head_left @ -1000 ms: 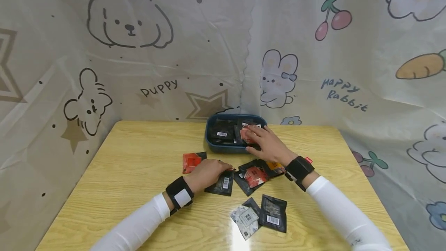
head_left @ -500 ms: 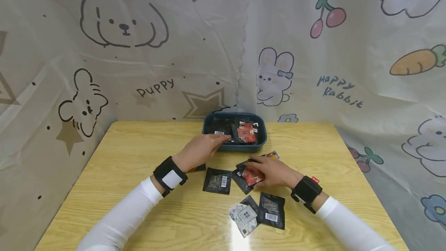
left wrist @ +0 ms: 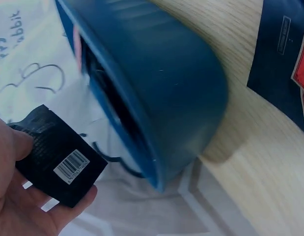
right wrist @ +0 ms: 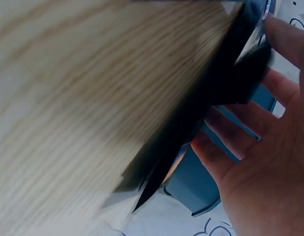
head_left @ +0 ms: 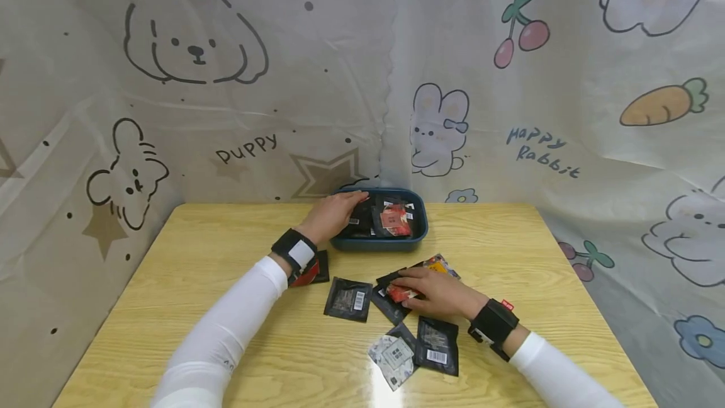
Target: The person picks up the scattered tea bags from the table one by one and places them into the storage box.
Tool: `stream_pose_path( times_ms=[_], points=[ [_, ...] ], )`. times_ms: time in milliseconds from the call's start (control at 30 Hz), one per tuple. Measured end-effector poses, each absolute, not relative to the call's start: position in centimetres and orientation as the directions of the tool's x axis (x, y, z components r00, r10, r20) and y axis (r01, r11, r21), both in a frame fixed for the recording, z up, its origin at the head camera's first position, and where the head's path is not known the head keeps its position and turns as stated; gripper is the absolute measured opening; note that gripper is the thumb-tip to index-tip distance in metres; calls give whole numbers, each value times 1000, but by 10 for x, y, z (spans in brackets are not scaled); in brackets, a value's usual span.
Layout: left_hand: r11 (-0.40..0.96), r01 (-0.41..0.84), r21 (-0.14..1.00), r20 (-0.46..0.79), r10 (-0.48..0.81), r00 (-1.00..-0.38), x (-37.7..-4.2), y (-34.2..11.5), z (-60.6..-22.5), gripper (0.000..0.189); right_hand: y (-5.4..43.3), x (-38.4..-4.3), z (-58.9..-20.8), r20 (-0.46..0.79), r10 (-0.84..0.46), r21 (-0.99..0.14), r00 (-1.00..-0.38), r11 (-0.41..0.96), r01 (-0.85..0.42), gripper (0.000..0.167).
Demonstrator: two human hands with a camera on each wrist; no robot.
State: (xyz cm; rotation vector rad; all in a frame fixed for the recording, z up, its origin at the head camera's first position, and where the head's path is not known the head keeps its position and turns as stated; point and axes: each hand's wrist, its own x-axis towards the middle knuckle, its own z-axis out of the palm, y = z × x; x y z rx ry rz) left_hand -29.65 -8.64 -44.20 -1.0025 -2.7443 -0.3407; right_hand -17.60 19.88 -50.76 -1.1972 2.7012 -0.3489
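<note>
While the left hand point(head_left: 331, 214) pinches a black packet point(left wrist: 56, 155) over the far bin point(head_left: 378, 243), the right hand point(head_left: 436, 291) grips a red packet point(head_left: 398, 293) on the table point(head_left: 170, 307).

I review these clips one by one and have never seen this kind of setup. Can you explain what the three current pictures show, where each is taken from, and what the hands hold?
No machine here: a person in white sleeves works bare-handed, with a camera strapped to each wrist and one on the head.

The wide picture is the head view, looking down at a wooden table. At its far edge stands a blue tray with packets in it. More packets lie loose on the table in front of it, most of them black.

The left hand reaches over the tray. Its wrist view shows it pinching a black packet with a barcode, beside the tray's wall.

The right hand rests on a red packet in the loose pile. Its wrist view is blurred: a palm against dark packets, the grip unclear.
</note>
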Motion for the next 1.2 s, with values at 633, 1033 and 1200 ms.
stream_pose_path(
  times_ms=[633,1033,1200],
  points=[
    [757,649,75,208,625,-753,-254,-104,-464,58,195,-168,-510,86,-709,-321,-700,645,-694,35],
    [622,751,222,-3,771,-637,-166,-120,-487,70,203,-179,-446,320,-658,-243,-681,638,-731,34],
    [631,726,271,-157,774,-614,-155,-119,-496,75,203,-204,-411,368,-643,-193,-672,654,-732,35]
  ],
)
